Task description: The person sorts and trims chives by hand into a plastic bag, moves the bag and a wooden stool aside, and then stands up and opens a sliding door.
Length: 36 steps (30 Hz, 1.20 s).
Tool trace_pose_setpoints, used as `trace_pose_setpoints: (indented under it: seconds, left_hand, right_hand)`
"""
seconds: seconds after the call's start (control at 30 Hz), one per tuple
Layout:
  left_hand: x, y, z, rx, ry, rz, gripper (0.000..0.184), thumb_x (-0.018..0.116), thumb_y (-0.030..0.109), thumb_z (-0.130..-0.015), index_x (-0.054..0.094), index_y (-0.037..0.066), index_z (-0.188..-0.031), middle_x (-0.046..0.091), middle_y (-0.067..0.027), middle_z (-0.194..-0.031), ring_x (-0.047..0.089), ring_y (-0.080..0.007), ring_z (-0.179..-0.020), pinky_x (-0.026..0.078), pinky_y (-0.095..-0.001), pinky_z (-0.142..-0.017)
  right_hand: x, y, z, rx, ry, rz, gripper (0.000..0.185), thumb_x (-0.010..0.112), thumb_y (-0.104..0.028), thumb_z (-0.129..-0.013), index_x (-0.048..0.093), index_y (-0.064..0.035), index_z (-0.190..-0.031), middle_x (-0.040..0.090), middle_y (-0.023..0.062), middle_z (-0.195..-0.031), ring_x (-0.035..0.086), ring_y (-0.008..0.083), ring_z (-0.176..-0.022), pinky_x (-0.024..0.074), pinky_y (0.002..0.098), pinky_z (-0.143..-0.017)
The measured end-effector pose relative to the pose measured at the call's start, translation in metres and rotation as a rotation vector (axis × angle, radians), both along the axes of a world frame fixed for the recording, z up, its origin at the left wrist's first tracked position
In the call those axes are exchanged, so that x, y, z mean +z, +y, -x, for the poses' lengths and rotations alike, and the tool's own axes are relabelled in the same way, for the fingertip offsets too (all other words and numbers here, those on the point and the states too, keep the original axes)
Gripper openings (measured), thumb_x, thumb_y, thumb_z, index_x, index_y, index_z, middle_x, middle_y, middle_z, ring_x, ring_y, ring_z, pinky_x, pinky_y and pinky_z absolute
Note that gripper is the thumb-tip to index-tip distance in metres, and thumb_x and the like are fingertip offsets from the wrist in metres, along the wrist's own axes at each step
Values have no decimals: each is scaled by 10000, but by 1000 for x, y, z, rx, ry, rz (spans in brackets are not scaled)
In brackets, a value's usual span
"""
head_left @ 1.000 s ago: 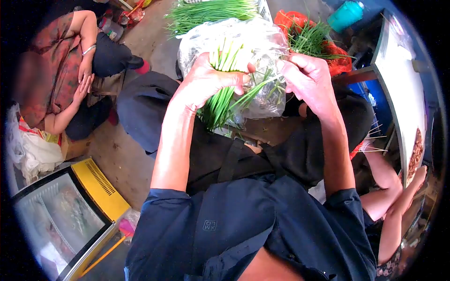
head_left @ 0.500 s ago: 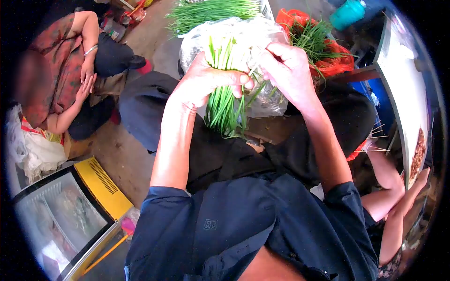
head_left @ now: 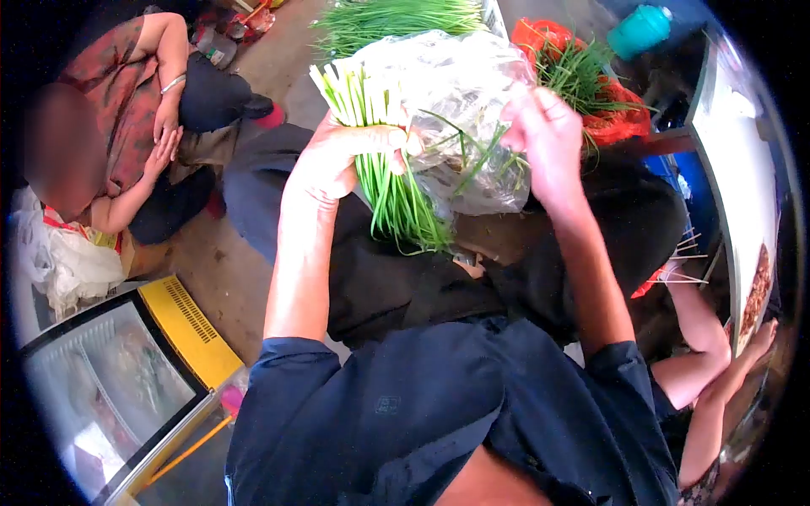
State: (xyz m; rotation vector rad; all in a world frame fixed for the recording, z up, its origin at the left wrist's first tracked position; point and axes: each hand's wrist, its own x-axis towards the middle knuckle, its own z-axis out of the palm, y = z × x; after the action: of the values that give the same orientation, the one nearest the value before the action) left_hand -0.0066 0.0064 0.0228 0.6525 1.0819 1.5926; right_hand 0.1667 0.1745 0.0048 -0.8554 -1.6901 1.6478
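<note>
My left hand point(head_left: 337, 152) is wrapped round a bunch of chives point(head_left: 388, 190), thumb across the front. The pale cut ends point up and away from me, and the green leaves hang down towards my lap. My right hand point(head_left: 548, 139) is off to the right, somewhat blurred, its fingers pinched together. A few loose chive leaves point(head_left: 479, 156) trail from its fingertips in front of a clear plastic bag point(head_left: 447, 63). The bag sits beyond my knees, behind both hands; whitish bits show through it.
More chives point(head_left: 396, 21) lie in a white crate at the top. Beside them is a red plastic bag point(head_left: 620, 126) with greens, then a teal container point(head_left: 639, 32). A person point(head_left: 126, 101) sits at left above a glass-topped yellow freezer point(head_left: 190, 329). At right, a white board point(head_left: 734, 126) and another person's legs point(head_left: 700, 371).
My right hand has moved right, away from the bunch, with thin leaves now trailing by its fingers. The bunch in my left hand has tilted, its pale ends leaning left.
</note>
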Motion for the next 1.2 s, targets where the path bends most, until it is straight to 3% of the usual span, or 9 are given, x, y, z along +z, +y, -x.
trace_pose_setpoints:
  seconds: [0.13, 0.2, 0.23, 0.33, 0.5, 0.77, 1.0, 1.07, 1.2]
  left_hand:
    - [-11, -1, 1, 35, -48, -22, 244, 686, 34, -730, 626, -21, -960, 669, -135, -792, 632, -196, -617, 527, -307, -568]
    - [-11, -2, 3, 11, -72, -37, 251, 671, 22, -740, 626, -21, -984, 669, -139, -816, 634, -198, -629, 530, -305, -586]
    - [-9, -4, 4, 49, -84, -30, 252, 667, 21, -743, 625, -20, -988, 668, -139, -831, 637, -198, -645, 531, -303, -594]
    - [-8, -14, 21, 76, -68, -21, 258, 661, 42, -754, 620, -25, -1000, 660, -141, -870, 642, -200, -715, 533, -289, -632]
    - [1, -38, 54, 163, 9, -115, 241, 662, 87, -766, 604, -34, -966, 634, -128, -832, 609, -184, -663, 504, -280, -640]
    - [2, -58, 88, 233, -79, -235, 225, 676, 72, -787, 584, 5, -981, 574, -121, -850, 550, -197, -668, 463, -311, -653]
    - [0, -56, 94, 207, -147, -275, 205, 671, 67, -794, 577, 15, -969, 556, -109, -843, 519, -191, -673, 442, -296, -646]
    - [0, -56, 94, 218, -179, -292, 199, 660, 54, -796, 572, 12, -969, 543, -108, -837, 493, -187, -667, 424, -281, -629]
    - [0, -58, 97, 233, -205, -339, 198, 662, 45, -785, 569, 10, -956, 514, -89, -825, 452, -181, -703, 399, -290, -655]
  right_hand:
    - [-8, -34, 8, 255, 14, 26, 219, 556, -192, -943, 637, 8, -980, 629, 22, -795, 527, 74, -546, 430, 214, -535]
    - [-16, -45, 12, 400, 55, 65, 230, 536, -189, -939, 611, 14, -1017, 605, 27, -795, 546, 85, -573, 448, 238, -547]
    - [-24, -47, 12, 514, 59, 45, 232, 524, -189, -944, 613, 15, -1013, 617, 39, -853, 560, 89, -588, 459, 243, -553]
    - [-51, -52, 10, 683, -100, 104, 255, 549, -229, -926, 631, 11, -903, 621, 31, -766, 564, 96, -567, 456, 256, -541]
    - [-101, -42, -5, 507, -217, 168, 288, 598, -273, -875, 615, 4, -799, 553, 31, -617, 552, 98, -551, 451, 281, -514]
    - [-129, -21, -12, 361, -350, 5, 300, 598, -263, -855, 633, 31, -808, 560, 49, -623, 550, 121, -553, 457, 305, -532]
    - [-96, 0, -15, 281, -431, 42, 269, 612, -243, -868, 635, 20, -814, 566, 23, -638, 537, 90, -577, 447, 271, -522]
    - [-80, 10, -17, 252, -335, 15, 263, 616, -237, -868, 630, 15, -796, 549, 1, -631, 507, 78, -568, 436, 258, -523]
    - [-37, 48, -25, 150, -267, -185, 195, 606, -190, -892, 652, -8, -839, 568, -25, -697, 496, 67, -599, 413, 234, -537]
